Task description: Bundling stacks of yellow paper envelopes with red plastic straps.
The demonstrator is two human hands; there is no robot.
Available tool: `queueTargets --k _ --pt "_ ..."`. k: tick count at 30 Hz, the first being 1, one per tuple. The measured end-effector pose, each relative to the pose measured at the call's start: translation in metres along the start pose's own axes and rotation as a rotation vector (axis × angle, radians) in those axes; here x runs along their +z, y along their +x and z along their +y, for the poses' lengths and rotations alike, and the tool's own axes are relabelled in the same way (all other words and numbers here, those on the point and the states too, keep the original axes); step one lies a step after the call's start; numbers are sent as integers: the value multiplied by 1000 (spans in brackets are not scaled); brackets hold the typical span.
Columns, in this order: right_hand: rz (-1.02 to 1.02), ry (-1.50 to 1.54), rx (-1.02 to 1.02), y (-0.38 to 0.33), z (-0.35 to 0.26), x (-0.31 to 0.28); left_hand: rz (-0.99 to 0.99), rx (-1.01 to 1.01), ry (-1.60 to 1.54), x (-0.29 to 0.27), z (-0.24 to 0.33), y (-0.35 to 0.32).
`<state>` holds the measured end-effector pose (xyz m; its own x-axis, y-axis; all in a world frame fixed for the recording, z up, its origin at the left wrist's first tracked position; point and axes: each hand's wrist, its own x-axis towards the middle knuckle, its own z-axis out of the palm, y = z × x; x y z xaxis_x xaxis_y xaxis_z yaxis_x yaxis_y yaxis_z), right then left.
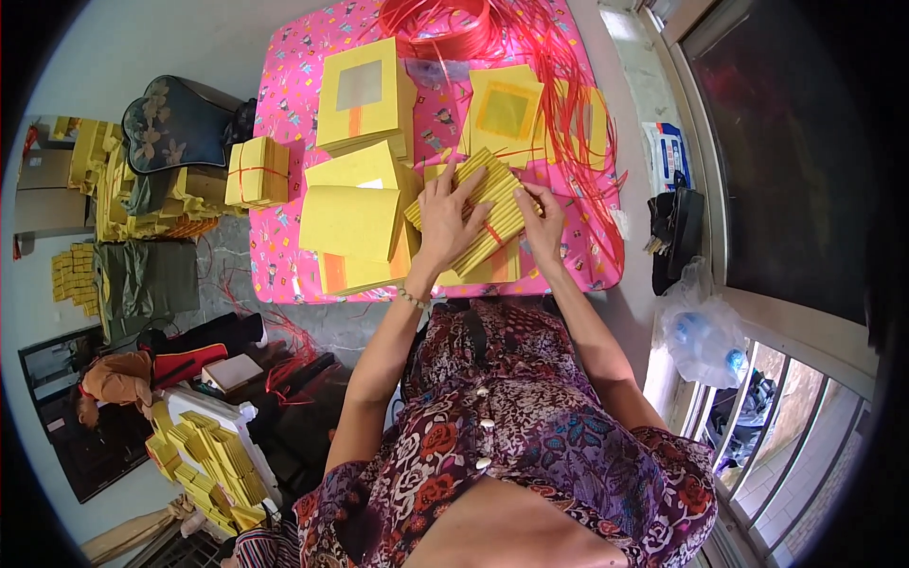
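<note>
A bundle of yellow folded paper pieces (492, 185) with a ridged top lies slanted on the table in front of me. A red strap (491, 232) crosses it. My left hand (451, 220) rests on its left part, fingers spread over the ridges. My right hand (543, 225) grips its right edge, thumb on the near side and fingers bent; its fingertips are partly hidden. Under and just left of the bundle are more yellow sheets. A stack of yellow paper pieces (350, 222), the top one bent up, stands left of my left hand.
The table wears a pink patterned cover (279, 222). At its back lies a coil of red strapping (440, 28), with loose strands trailing down the right side. A taller yellow stack (365, 104) and a strapped yellow bundle (257, 172) stand left. A person (118, 379) is at lower left.
</note>
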<state>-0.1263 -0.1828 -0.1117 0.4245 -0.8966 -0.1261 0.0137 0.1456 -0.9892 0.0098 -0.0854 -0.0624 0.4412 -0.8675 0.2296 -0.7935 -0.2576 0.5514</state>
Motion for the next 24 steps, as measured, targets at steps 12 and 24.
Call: queueTargets --k 12,24 --pt "2 19 -9 4 0 0 13 1 27 6 -4 0" --pt "-148 -246 -77 8 3 -14 339 -257 -431 -15 28 -88"
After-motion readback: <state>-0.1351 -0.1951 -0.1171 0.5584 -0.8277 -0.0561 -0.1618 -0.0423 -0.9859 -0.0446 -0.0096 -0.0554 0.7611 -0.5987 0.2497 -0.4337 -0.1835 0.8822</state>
